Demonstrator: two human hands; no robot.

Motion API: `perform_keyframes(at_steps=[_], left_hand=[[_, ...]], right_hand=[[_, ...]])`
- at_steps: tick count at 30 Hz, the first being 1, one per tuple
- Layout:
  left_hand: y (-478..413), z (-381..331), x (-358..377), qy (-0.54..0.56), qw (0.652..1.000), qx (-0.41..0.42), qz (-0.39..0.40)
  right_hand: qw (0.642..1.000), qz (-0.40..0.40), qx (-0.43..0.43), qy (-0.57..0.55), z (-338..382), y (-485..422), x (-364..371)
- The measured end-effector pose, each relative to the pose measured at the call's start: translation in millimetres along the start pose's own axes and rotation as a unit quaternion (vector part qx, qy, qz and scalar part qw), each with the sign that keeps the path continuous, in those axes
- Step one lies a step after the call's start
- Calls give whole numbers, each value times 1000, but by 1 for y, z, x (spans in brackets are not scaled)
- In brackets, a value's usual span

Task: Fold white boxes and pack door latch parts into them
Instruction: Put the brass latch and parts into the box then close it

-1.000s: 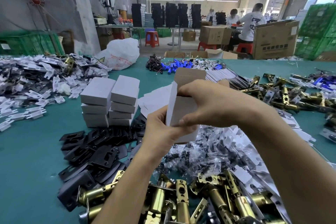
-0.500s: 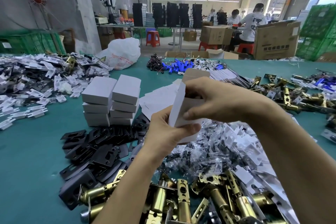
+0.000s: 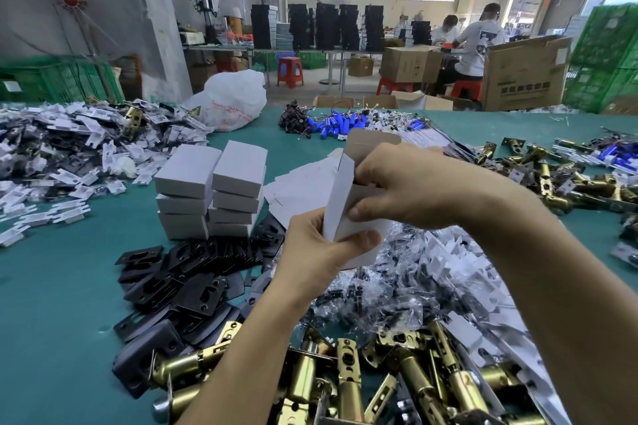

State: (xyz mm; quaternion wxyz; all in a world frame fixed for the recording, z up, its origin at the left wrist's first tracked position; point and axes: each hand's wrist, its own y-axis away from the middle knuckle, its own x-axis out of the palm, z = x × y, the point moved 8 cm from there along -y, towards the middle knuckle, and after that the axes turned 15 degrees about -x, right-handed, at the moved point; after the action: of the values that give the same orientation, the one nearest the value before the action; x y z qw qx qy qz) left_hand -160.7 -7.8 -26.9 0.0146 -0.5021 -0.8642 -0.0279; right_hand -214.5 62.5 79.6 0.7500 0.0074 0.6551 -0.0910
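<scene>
A half-folded white box [image 3: 340, 207] stands upright in mid-air above the green table [image 3: 51, 304], its brown-lined top flap open. My left hand [image 3: 317, 252] grips its lower end, thumb across the front. My right hand [image 3: 407, 186] pinches its upper part, fingers at the open top. Brass door latches [image 3: 345, 379] lie heaped at the near edge. Black strike plates [image 3: 186, 283] are spread to the left of my left arm. Small bagged screws [image 3: 376, 297] sit under the box.
Two stacks of closed white boxes [image 3: 212, 190] stand left of my hands, flat box blanks [image 3: 303, 186] behind them. White plastic parts [image 3: 51, 162] cover the far left, more brass latches [image 3: 566, 176] the right, blue parts [image 3: 341, 124] the back. People sit beyond the table.
The box has tilted slightly and shifted a little right in my hands. My right fingers have slid further onto its open top. The piles have not moved.
</scene>
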Motion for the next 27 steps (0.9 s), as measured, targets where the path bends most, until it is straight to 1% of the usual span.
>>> perform_keyframes(at_steps=[1,3,6,9,13,14,15,17,18,19,20,21,22,23,25,27], left_hand=[[0,0,0,3,1000,0,1],[0,0,-1,9,1000,1,4],[0,0,0,27,999,-7,16],[0,1,-1,11,1000,-7,12],[2,-2,1,26,999,4,22],[2,-3,0,40,999,8,26],[2,-4,-1,54,998,11,29],[2,-5,-3,77,997,14,27],[3,-6,-3,86,996,15,29],[3,-7,-2,94,995,16,36],[4,-8,0,100,994,15,45],[5,-9,2,100,993,14,55],[7,-9,4,93,994,12,64],[8,-9,5,82,994,12,69],[9,-8,8,57,996,10,73],[9,-7,11,36,996,10,81]], right_hand=[[1000,-1,11,21,0,-1,0],[1000,-9,6,9,2,-1,-1],[997,-29,-28,-70,2,2,-3],[987,-37,-43,-148,2,4,-2],[983,-36,-56,-174,5,9,-2],[980,-61,-65,-179,8,12,-6],[974,-113,-73,-183,9,15,-12],[950,-269,-68,-143,2,31,-29],[933,-340,-47,-109,-5,43,-35],[918,-385,-20,-93,-12,54,-35],[911,-400,2,-104,-19,60,-31],[909,-390,15,-145,-25,62,-22],[904,-371,18,-211,-30,61,-11],[890,-351,10,-289,-31,59,1],[848,-328,-9,-415,-32,55,18],[823,-330,-16,-461,-35,55,26]])
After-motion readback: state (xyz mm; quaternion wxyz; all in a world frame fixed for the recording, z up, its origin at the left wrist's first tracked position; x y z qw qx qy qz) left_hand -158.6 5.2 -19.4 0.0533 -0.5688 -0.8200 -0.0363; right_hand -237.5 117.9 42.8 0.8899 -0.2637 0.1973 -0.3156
